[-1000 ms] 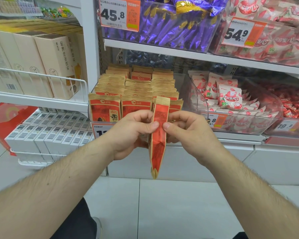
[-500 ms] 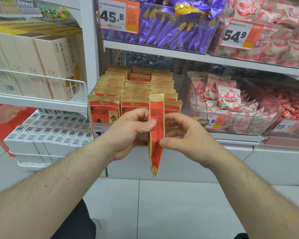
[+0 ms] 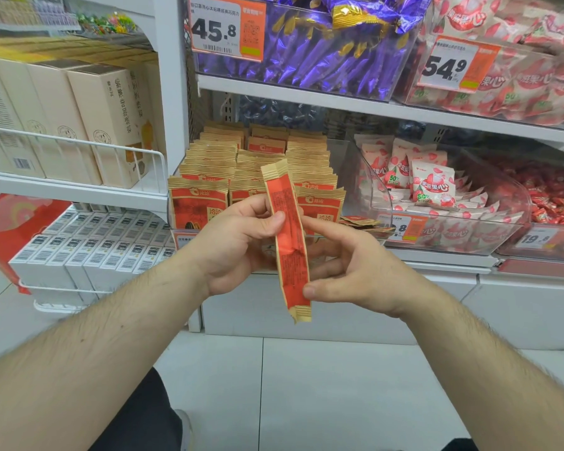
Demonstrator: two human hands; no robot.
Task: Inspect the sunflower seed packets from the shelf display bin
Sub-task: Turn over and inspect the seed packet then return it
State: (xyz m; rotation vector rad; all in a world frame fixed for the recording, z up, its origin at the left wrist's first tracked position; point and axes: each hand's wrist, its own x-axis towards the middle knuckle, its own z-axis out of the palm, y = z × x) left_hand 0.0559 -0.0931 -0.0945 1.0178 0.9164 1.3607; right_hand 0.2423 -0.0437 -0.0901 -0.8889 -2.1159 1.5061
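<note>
A red and tan sunflower seed packet stands nearly edge-on between my hands, its printed back partly turned toward me. My left hand pinches its upper part with thumb and fingers. My right hand holds its lower part, thumb on the front near the bottom and fingers stretched out behind it. Behind them the display bin holds several rows of the same packets standing upright.
A clear bin of pink strawberry sweets sits right of the seed bin, red candies further right. Purple sweets fill the shelf above. Cream boxes and white boxes stand on the left shelves. White floor tiles lie below.
The packet has turned from edge-on to show more of its back and tilted slightly. My right hand slid down from the packet's upper part to its lower part; my left hand kept its pinch.
</note>
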